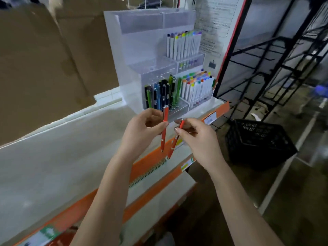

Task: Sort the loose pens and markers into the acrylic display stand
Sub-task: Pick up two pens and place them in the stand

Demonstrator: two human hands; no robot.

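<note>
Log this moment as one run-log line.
left hand: pinches upright orange pen | right hand: holds tilted second orange pen | clear acrylic display stand: behind, partly filled | step: pens not yet slotted

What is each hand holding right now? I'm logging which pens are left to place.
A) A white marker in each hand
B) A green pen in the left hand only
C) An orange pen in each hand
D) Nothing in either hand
C: the left hand pinches one orange pen, and the right hand pinches another orange pen, both in front of the acrylic display stand.
</note>
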